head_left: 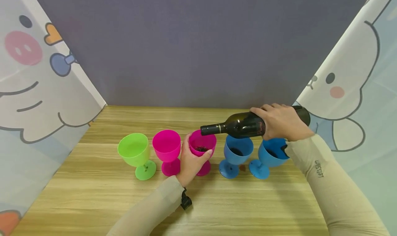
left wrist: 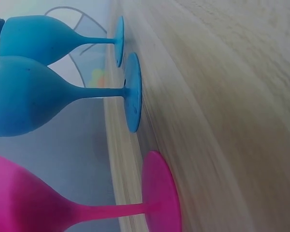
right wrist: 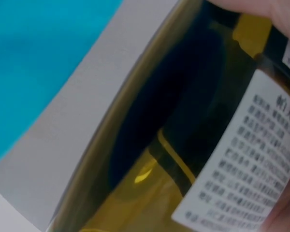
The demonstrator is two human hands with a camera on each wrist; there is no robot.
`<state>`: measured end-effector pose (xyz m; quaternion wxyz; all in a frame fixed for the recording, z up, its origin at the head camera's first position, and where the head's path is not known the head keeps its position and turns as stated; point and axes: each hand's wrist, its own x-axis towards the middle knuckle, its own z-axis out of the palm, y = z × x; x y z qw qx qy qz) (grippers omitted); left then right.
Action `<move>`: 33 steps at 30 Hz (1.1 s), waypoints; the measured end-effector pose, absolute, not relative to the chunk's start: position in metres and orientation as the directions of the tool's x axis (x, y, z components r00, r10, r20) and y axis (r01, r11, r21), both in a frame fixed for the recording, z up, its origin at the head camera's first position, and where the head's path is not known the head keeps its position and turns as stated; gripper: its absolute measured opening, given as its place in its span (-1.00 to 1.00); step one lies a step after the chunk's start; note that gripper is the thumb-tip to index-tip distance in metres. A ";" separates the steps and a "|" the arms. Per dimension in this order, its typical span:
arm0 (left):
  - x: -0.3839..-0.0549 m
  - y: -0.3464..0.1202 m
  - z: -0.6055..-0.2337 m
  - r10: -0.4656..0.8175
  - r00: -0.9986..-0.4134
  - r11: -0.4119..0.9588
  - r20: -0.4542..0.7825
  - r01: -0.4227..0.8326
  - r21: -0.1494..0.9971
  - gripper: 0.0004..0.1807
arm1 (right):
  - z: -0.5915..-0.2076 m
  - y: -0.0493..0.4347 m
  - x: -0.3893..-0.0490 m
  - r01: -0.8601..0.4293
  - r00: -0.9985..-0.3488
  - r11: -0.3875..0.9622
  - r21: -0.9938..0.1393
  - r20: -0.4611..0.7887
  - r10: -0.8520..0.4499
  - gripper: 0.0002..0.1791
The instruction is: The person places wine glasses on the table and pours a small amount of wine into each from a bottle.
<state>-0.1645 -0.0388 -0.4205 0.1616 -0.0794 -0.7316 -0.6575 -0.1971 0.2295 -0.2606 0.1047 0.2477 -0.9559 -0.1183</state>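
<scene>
Right grip [head_left: 280,122] is wrapped round the dark bottle [head_left: 242,125], held nearly level, mouth above the far side of the middle pink cup [head_left: 195,139]; left grip [head_left: 190,163] clasps that cup's bowl, dark contents inside. Risk 1: mouth appears near the far rim, so a quick tilt could send liquid past it onto the counter [head_left: 93,184]. Risk 2: left grip squeezing or shifting could tip the stemmed cup, or nudge the other pink cup [head_left: 164,144] just beside. Risk 3: bottle or right sleeve [head_left: 322,174] dipping could topple the two blue cups [head_left: 237,156] below; actual clearance cannot be told. Green cup [head_left: 131,148], far left, looks least exposed.
</scene>
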 end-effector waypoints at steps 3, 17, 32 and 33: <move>-0.164 -0.037 -0.421 -0.092 -0.936 0.124 0.339 0.327 0.937 -0.16 | -0.261 0.229 -0.198 -0.446 -0.860 0.853 0.271 0.137 -0.492 -0.08; -0.163 -0.036 -0.419 -0.103 -0.927 0.141 0.361 0.346 0.928 -0.17 | -0.260 0.228 -0.196 -0.464 -0.846 0.840 0.281 0.141 -0.514 -0.08; -0.169 -0.036 -0.416 -0.105 -0.933 0.180 0.345 0.323 0.929 -0.15 | -0.257 0.227 -0.200 -0.457 -0.839 0.831 0.317 0.158 -0.521 -0.08; -0.169 -0.036 -0.416 -0.104 -0.932 0.178 0.346 0.325 0.929 -0.16 | -0.257 0.227 -0.200 -0.456 -0.839 0.831 0.319 0.159 -0.521 -0.08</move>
